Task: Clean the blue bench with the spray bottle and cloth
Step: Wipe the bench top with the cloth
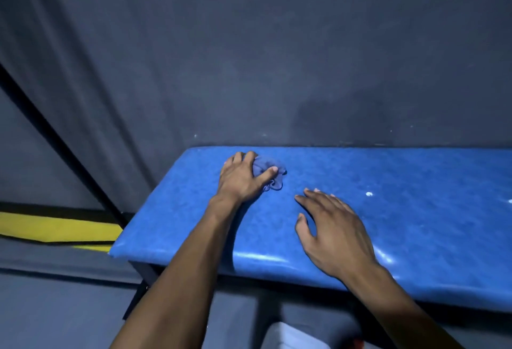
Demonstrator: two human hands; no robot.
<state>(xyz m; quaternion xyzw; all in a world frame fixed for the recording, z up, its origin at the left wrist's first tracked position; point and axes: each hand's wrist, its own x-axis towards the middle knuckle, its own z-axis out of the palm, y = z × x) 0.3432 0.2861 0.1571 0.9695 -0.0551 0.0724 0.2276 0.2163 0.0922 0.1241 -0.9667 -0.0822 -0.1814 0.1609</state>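
Observation:
The blue padded bench (415, 226) runs from the centre to the right edge, against a dark wall. My left hand (243, 178) presses a bunched blue cloth (270, 172) onto the bench top near its far left corner, fingers curled over it. My right hand (332, 231) hovers just above the bench surface to the right of the cloth, fingers spread, holding nothing. Small white specks (369, 194) lie on the bench right of my right hand. No spray bottle is in view.
A dark grey wall (277, 57) rises right behind the bench. A black diagonal bar (55, 132) and a yellow floor stripe (55, 228) lie to the left. The bench's dark leg (141, 274) shows under its left end. A pale object (299, 335) sits below the bench front.

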